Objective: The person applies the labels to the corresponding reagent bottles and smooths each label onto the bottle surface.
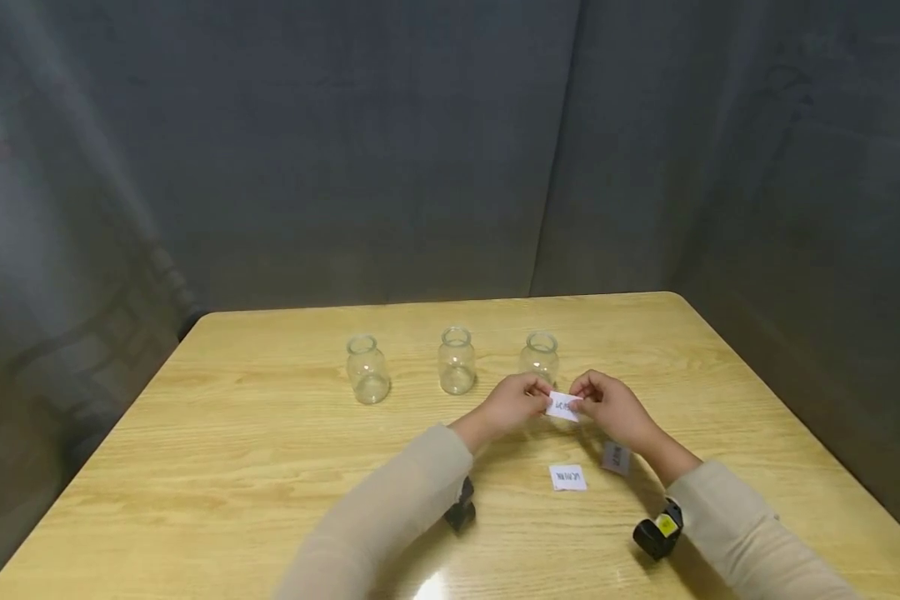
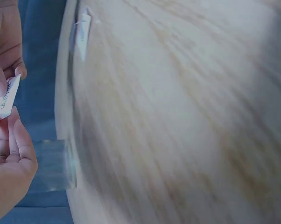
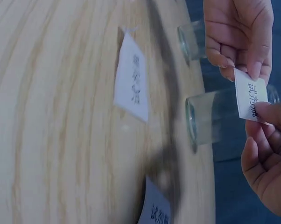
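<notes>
- White label [image 1: 562, 407], right of the frame's centre: pinched in both grips — left hand [image 1: 516, 402] at its left end, right hand [image 1: 613, 410] at its right.
- Its long axis runs roughly left to right, the right end slightly lower.
- Rightmost jar [image 1: 540, 354] stands just above it in frame — left hand nearer.
- Second label [image 1: 567, 477] and third label [image 1: 616, 458]: on the table [image 1: 232, 467], lower right.

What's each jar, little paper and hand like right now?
Left jar: upright, no lid, looks empty
Middle jar: upright, no lid, looks empty
Right jar: upright, no lid, partly hidden
Held paper: up between both hands
Left loose paper: lying, writing up
Right loose paper: lying, writing up
Left hand: pinching held paper
Right hand: pinching held paper
</notes>
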Demonstrator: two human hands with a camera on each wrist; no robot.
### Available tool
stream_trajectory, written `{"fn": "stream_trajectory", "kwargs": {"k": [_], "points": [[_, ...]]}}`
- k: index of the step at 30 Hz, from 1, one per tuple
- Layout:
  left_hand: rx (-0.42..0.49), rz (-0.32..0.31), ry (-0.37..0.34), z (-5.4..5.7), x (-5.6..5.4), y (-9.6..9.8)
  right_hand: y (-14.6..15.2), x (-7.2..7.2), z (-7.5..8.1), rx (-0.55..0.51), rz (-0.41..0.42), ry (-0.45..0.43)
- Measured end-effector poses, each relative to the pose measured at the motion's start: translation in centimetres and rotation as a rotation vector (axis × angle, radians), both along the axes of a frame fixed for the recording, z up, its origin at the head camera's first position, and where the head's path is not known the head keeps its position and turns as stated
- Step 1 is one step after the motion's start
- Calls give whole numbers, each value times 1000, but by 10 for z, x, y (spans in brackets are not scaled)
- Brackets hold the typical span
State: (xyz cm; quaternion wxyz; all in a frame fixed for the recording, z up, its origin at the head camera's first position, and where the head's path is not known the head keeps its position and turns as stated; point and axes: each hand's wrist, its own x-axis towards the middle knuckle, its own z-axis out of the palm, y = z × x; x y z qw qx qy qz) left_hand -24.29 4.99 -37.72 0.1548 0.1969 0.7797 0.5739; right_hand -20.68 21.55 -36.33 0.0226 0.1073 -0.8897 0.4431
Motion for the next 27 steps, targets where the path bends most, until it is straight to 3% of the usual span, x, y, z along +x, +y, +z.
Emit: {"fn": "stream_trajectory", "kwargs": {"k": [11,16,24,27], "points": [[107,28,-33,11,6,-15,-13,9,9,-152,34,-17],[171,29,-50,16,15,-24,-21,15,12,-226,73,-16],[203,-48,-77,37,32,-42,-32,18,20,-288,153,-36],[223,-82,-89,36,32,-49,-35,21,23,-284,188,-25]]}}
